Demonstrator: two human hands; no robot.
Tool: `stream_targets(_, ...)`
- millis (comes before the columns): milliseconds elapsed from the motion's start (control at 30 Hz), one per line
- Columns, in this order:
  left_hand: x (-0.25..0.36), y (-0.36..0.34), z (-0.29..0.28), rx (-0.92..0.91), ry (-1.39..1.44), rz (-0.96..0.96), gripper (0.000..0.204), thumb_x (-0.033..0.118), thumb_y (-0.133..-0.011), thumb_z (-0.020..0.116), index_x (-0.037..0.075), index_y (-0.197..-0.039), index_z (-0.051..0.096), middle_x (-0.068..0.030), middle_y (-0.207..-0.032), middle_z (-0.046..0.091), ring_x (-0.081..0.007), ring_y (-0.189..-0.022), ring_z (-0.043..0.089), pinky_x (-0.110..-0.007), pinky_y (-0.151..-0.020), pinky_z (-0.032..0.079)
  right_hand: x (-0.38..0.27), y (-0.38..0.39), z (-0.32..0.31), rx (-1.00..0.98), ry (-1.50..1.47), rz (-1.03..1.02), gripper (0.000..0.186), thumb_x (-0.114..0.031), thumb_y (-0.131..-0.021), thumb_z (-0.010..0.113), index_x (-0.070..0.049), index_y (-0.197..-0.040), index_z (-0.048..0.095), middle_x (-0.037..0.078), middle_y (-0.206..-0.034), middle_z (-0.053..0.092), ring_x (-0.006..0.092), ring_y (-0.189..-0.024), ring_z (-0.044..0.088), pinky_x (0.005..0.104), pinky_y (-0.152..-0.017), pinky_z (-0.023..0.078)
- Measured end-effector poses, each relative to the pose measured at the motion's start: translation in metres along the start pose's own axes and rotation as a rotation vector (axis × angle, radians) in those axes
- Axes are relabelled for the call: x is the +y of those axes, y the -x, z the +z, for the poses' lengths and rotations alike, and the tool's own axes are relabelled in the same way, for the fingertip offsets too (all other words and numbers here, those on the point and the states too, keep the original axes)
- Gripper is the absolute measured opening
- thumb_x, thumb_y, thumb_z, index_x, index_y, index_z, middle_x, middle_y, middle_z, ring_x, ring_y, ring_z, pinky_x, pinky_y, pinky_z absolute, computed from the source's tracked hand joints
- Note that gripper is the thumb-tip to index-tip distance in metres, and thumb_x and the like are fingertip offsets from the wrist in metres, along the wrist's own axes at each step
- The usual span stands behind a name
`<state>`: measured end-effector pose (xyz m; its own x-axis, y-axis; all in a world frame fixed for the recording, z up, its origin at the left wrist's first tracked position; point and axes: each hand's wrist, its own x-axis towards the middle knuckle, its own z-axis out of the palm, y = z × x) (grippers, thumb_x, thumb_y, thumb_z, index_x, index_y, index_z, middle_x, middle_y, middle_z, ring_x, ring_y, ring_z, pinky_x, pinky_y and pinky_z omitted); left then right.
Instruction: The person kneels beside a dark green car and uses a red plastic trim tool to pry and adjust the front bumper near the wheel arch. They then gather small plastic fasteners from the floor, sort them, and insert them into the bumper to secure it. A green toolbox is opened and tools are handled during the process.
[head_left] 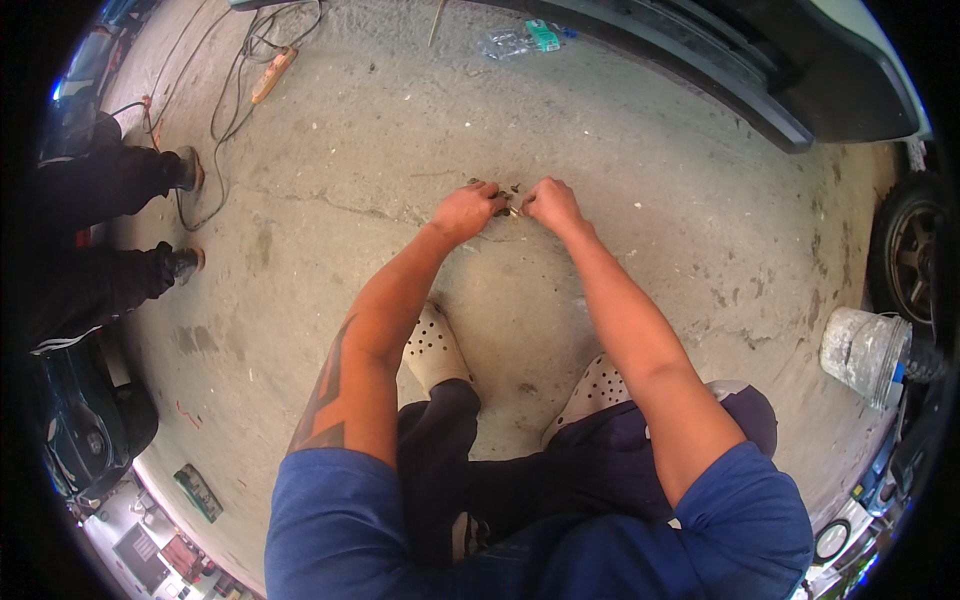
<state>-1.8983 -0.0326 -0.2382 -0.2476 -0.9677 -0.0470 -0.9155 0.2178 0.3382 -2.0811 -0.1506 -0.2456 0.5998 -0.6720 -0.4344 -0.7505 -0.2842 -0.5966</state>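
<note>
Both my arms reach forward, and the hands come close together over the concrete floor. My left hand [467,211] has its fingers curled round a small dark part [502,205], too small to name. Close beside it, my right hand [552,204] is pinched, its fingertips at a small shiny metal piece [515,211] between the hands. Whether that piece is joined to the dark part, I cannot tell. Just beyond the fingertips shows a small dark bit [515,188].
An orange power strip [273,75] with tangled cables lies far left, near a standing person's legs [110,190]. A clear plastic bottle [510,42] lies near a vehicle's lower edge [720,60]. At right are a stained bucket [860,350] and a wheel [910,250].
</note>
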Motion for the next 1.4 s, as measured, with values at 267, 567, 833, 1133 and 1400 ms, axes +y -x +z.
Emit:
stream_targets(267,0.016,-0.006,0.003,-0.012,0.015,-0.220,0.028,0.009,-0.087,0.060,0.013,-0.110,0.074,-0.0105,-0.102,0.070,-0.0316,-0.097,0.070,-0.043,-0.083,0.057,0.003,-0.003,-0.005,0.006,-0.127,0.053,0.018,-0.018,-0.077,0.082,-0.006,-0.089,0.083,0.014,-0.084,0.077,0.0258,-0.078,0.072,0.0377,-0.073,0.056)
stream_targets(567,0.005,-0.003,-0.008,0.161,0.403,-0.396,0.025,0.008,-0.087,0.072,0.009,-0.112,0.077,-0.0137,-0.106,0.075,-0.0299,-0.093,0.073,-0.038,-0.080,0.058,0.012,-0.009,-0.020,0.030,-1.334,0.318,0.019,-0.021,-0.088,0.071,-0.005,-0.084,0.063,0.006,-0.075,0.061,0.0132,-0.064,0.053,0.0291,-0.051,0.039)
stream_targets(833,-0.039,0.023,-0.057,0.262,1.566,-0.772,0.027,0.008,-0.095,0.070,-0.006,-0.118,0.070,-0.0130,-0.107,0.074,-0.0193,-0.093,0.073,-0.031,-0.087,0.062,0.017,-0.015,-0.027,-0.018,-1.528,0.226,0.018,-0.023,-0.089,0.062,-0.007,-0.082,0.060,0.008,-0.075,0.063,0.0139,-0.063,0.055,0.0273,-0.052,0.040)
stream_targets(1133,-0.043,0.039,-0.060,0.270,1.832,-0.767,0.025,0.012,-0.097,0.058,-0.006,-0.112,0.067,-0.0109,-0.102,0.072,-0.0197,-0.088,0.070,-0.032,-0.087,0.060,0.009,-0.013,-0.014,0.062,-1.020,0.252,0.029,-0.030,-0.086,0.082,-0.003,-0.090,0.075,0.004,-0.074,0.066,0.0101,-0.062,0.057,0.0250,-0.052,0.041)
stream_targets(1400,-0.017,0.030,-0.021,0.078,0.710,-0.643,0.025,0.010,-0.084,0.071,0.005,-0.109,0.073,-0.0097,-0.090,0.069,-0.0246,-0.080,0.067,-0.037,-0.076,0.055,0.006,-0.013,-0.001,0.057,-0.433,0.111,0.030,-0.031,-0.085,0.082,-0.007,-0.103,0.082,0.007,-0.083,0.075,0.0141,-0.074,0.065,0.0298,-0.069,0.052)
